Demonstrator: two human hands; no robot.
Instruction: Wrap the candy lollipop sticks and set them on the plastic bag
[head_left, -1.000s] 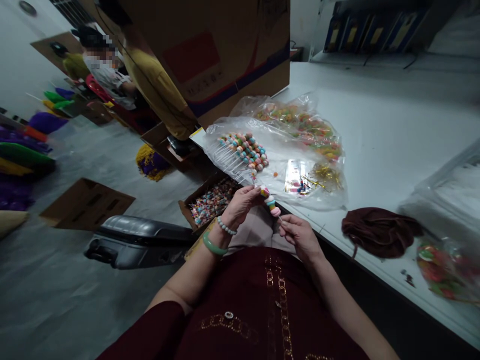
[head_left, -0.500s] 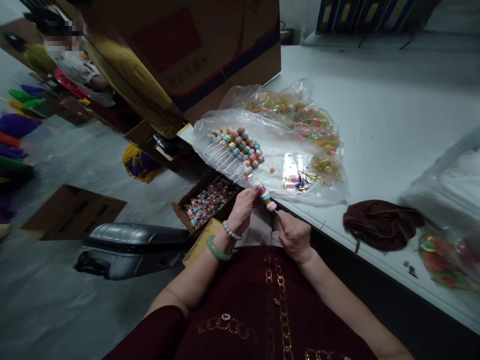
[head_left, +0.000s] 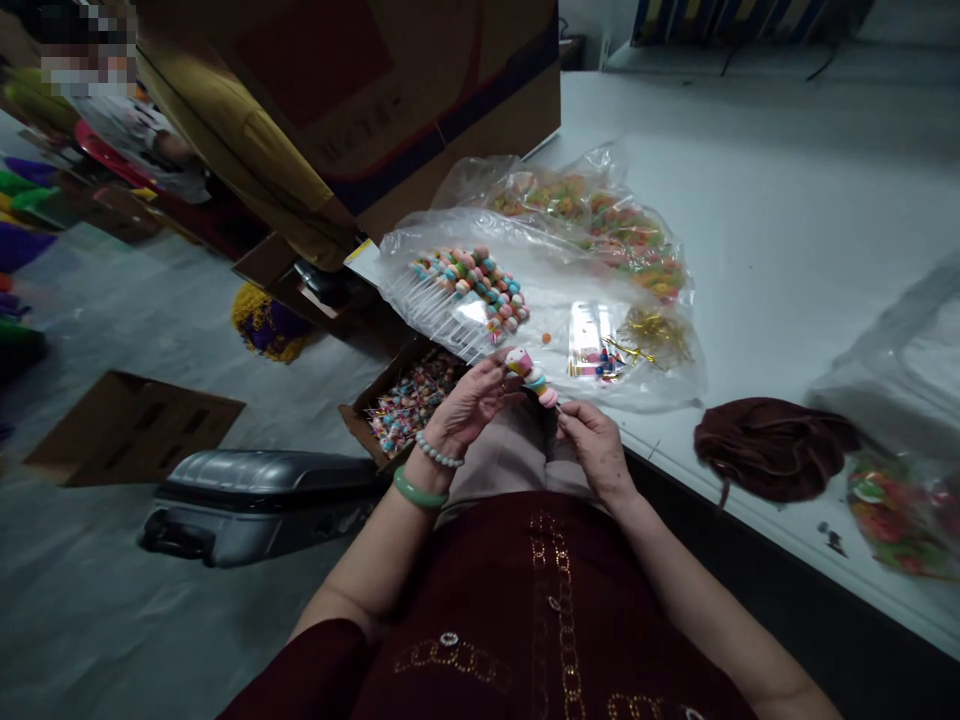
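A candy skewer (head_left: 535,378), pastel pink, yellow, white and blue balls on a thin stick, is held tilted over my lap. My left hand (head_left: 472,402) curls at its upper end, thumb and fingertips against the top ball. Below the lowest pink ball, my right hand (head_left: 598,445) pinches the stick between thumb and fingers. Just beyond lies a pile of similar candy skewers (head_left: 480,285) on a clear plastic bag (head_left: 525,385). Gold twist ties (head_left: 651,338) and small shiny printed packets (head_left: 585,340) rest on the same bag.
An open carton (head_left: 349,425) of small colourful pieces stands below the table edge at left. A grey suitcase (head_left: 262,490) lies near it. On the white table (head_left: 787,230) are a dark cloth (head_left: 772,447) and bagged candies (head_left: 896,515). A large cardboard box (head_left: 450,170) stands behind; people sit beyond.
My left hand has loosened and shifted slightly, showing more of the skewer's top balls. The right hand turned over and back, still on the stick. The whole view has swung a little.
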